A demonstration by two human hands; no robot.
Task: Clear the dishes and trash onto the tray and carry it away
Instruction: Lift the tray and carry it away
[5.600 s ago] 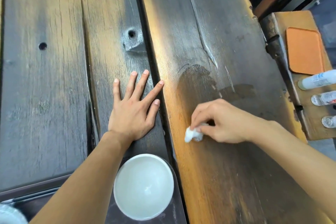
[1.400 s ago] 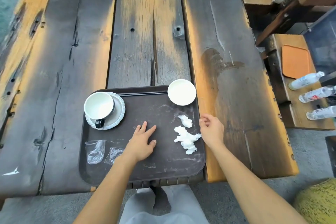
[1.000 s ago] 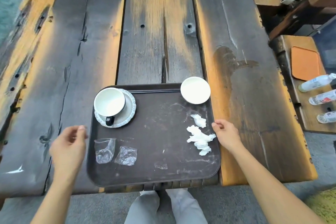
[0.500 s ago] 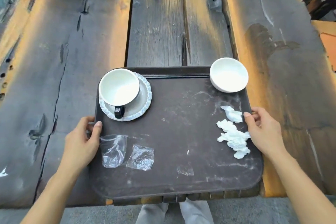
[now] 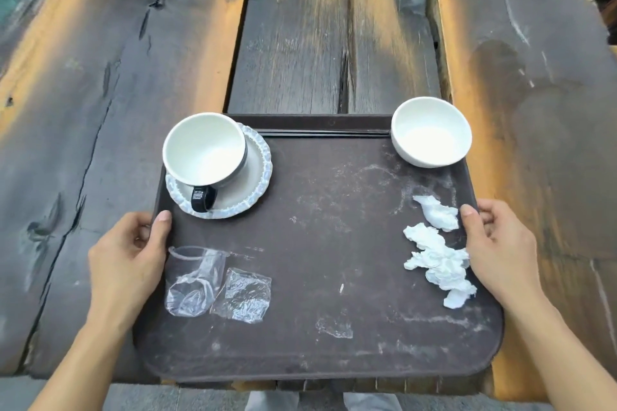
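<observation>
Left hand (image 5: 128,255): clamped on the tray (image 5: 320,364) at its left edge, thumb lying on top, fingers curled under.
Right hand (image 5: 500,250): gripping the right edge, thumb over the rim, fingers wrapped beneath.
Forearms: bare, mine, reaching in from the lower corners, wrists straight.

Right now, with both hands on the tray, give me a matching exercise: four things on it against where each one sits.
Things:
1. mug
2. white bowl
3. crumpled tissues
4. clear plastic wrappers

Places:
A. far right corner
B. near the left hand
C. on the saucer
D. beside the right hand

Pairs: 1-C, 2-A, 3-D, 4-B
</observation>
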